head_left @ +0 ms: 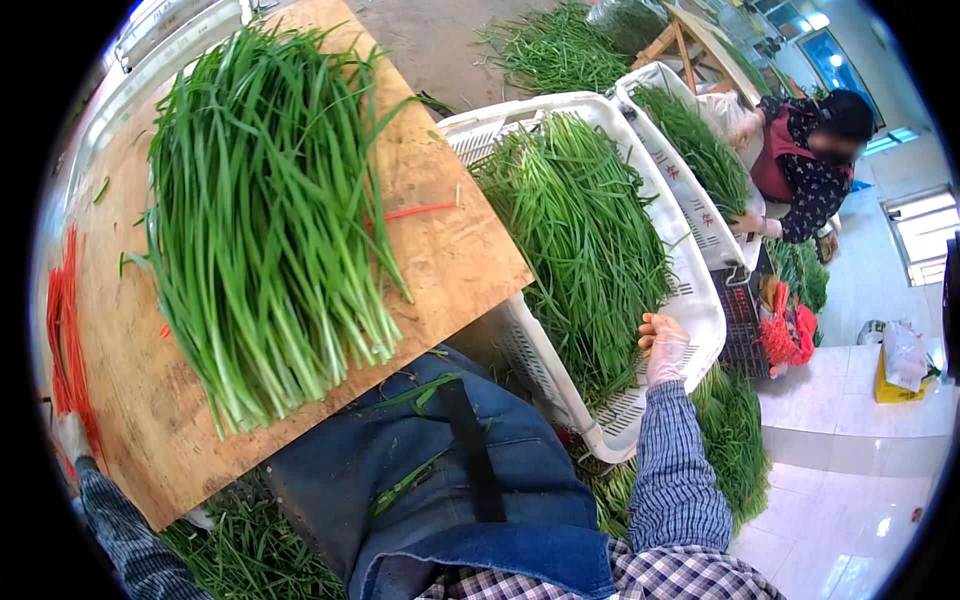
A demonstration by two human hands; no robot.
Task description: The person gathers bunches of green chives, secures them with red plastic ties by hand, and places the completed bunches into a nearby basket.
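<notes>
A large bunch of garlic chives (270,220) lies spread on the wooden board (440,265), its pale cut ends toward me. Under its right side runs a red tie strip (415,211). At the board's left edge my left hand (70,437) is at the lower end of a bundle of red tie strips (65,340); its fingers are too small and dim to make out. My right hand (665,348), in a thin clear glove, hovers at the right side of a white plastic crate (690,290) full of loose chives (580,250). Its fingers are curled in, with nothing visible in them.
A second white crate of chives (695,150) stands beyond, with a co-worker (800,160) reaching into it. More chives (560,50) lie on the floor at the back, and others (735,440) beside the near crate. A dark crate (740,320) sits beside a red cloth (785,335).
</notes>
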